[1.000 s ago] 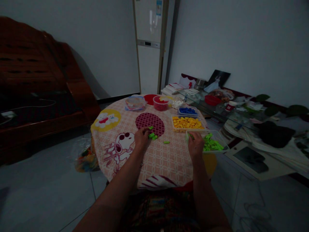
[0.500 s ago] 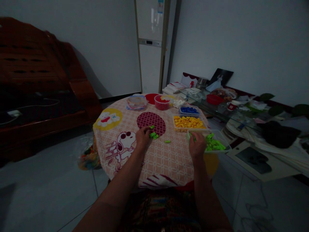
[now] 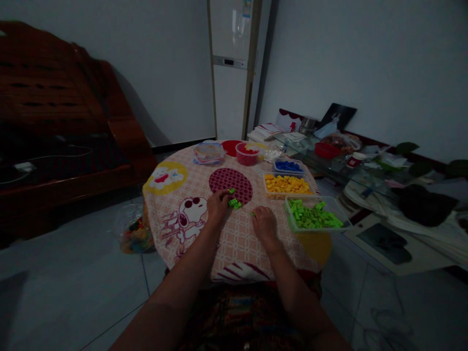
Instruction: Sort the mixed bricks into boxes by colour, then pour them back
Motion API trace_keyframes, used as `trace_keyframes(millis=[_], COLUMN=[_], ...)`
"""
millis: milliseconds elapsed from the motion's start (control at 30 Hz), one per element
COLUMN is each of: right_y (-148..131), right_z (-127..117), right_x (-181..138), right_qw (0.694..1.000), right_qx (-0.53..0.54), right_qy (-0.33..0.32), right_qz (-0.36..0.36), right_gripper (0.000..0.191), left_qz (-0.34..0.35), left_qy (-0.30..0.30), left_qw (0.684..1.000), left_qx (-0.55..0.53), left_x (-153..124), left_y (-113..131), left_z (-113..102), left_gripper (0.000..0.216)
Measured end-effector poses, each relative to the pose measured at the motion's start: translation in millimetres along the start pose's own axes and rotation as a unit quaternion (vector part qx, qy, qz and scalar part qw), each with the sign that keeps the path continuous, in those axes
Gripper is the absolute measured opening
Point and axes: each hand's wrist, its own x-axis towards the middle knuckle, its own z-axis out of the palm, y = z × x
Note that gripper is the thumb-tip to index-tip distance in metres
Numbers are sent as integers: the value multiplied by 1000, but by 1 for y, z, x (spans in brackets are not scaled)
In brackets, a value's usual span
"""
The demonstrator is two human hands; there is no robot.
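My left hand (image 3: 218, 204) is closed, thumb and fingers pinching a small green building block (image 3: 231, 191) over the dark red circle printed on the cloth. Just below it lies a little cluster of green blocks (image 3: 235, 204). My right hand (image 3: 265, 224) rests low over the cloth, its fingertips closed on a single green block (image 3: 253, 214), of which only the tip shows. To the right of that hand stands a clear plastic box (image 3: 345, 218) with many loose green blocks (image 3: 314, 214) in it.
Behind the green box are a box of yellow blocks (image 3: 287, 185) and one of blue blocks (image 3: 288, 166). A round pink tub (image 3: 247, 155) and a clear bag-wrapped container (image 3: 209, 153) stand at the back of the cloth-covered round table (image 3: 248, 253). A cluttered glass shelf (image 3: 310, 151) borders the right.
My right hand has left the green box and moved left to the single block on the cloth. My left hand stays at the cluster, still pinching its block.
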Motion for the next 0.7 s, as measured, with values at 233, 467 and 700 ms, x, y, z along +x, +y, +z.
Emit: trace_keyframes(millis=[233,467,700], right_y=[5,27,79], right_z=[-1,-22,-57], right_x=[-5,-6,-7], right_qw=[998,984,951], right_qx=[26,62,35], right_qy=[45,142,270], right_qz=[37,88,145], right_gripper=[17,21,23], left_qz=[1,3,6], left_qy=[1,-1,-1], left_qw=[1000,1000,1000], left_qx=[-1,0,23], left_x=[0,-1,-2], left_y=[1,3,8], left_z=[-1,-2,-6], left_gripper=[31,30,33])
